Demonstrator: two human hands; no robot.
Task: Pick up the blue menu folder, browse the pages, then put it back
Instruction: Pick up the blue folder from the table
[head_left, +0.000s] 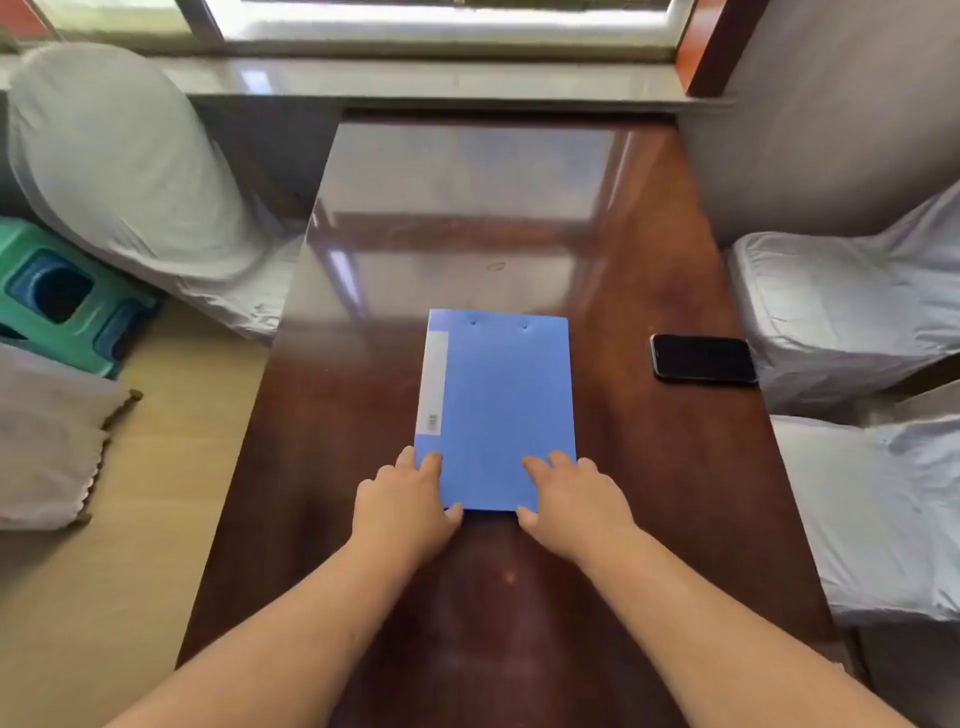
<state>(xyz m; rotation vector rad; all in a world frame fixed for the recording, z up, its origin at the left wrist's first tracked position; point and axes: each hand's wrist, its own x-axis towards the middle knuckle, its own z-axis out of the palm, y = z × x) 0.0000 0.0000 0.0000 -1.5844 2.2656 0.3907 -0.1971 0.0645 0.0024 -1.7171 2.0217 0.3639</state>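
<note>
Nothing here is giving me words I can actually read. The blue menu folder (498, 410) is lying closed on the bench (649, 467), and down its left edge a pale label strip (434, 382) is running blank for most of its length. Near the strip's lower end a small printed patch (432, 423) is showing, possibly a barcode with fine print, but it is blurring out too small to make out.
</note>
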